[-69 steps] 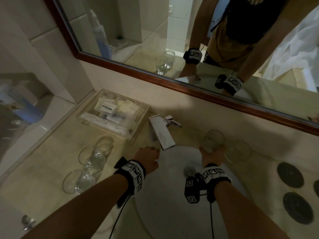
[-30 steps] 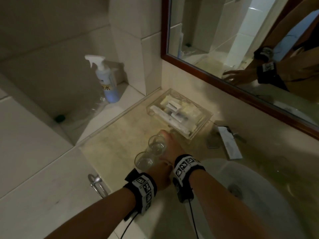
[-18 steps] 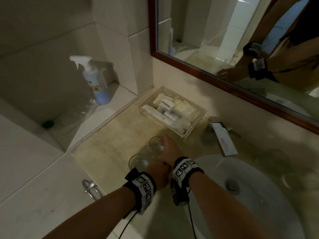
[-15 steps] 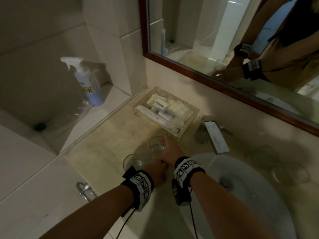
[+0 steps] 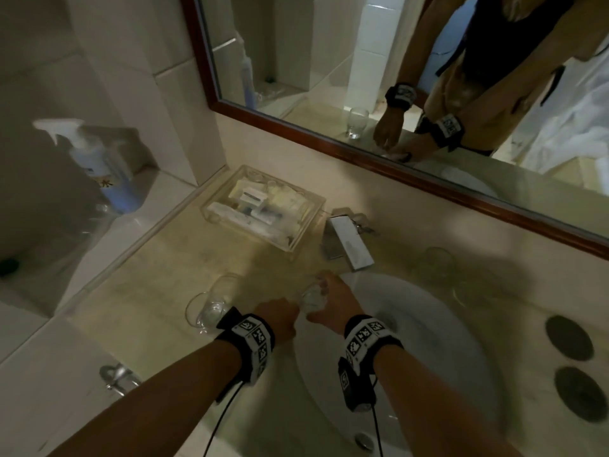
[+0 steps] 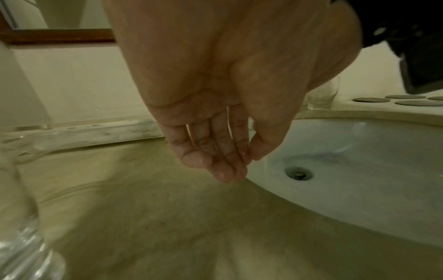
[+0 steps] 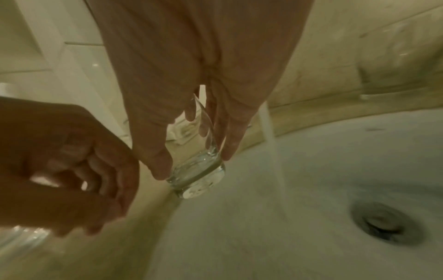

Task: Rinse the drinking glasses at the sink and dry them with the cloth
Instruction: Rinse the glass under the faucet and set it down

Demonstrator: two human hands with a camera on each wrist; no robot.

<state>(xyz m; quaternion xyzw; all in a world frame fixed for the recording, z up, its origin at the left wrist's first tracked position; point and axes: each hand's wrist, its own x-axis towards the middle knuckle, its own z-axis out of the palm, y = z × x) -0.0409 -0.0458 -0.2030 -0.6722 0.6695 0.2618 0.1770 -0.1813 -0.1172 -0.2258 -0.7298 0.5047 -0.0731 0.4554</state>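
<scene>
Right wrist: right hand (image 7: pixel 191 79) grips glass (image 7: pixel 199 168) over sink (image 7: pixel 311 236) edge.

Clear glass (image 7: pixel 199 170) against white sink (image 5: pixel 428 341). Beige, faintly mottled table (image 5: pixel 158 291). Black-and-white checked wristbands (image 5: pixel 255 338). Dark red-brown mirror frame (image 5: pixel 329 143). Pale blue spray bottle (image 5: pixel 115 186). Dark grey round coasters (image 5: pixel 568 338).

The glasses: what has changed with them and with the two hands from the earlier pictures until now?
The right hand set a glass down right of the sink, crossed to the left counter, gripped one glass of the pair there and carried it to the basin edge near the running water. The left hand followed and hangs open, holding nothing. The other left glass, tray and coasters stayed put.
</scene>
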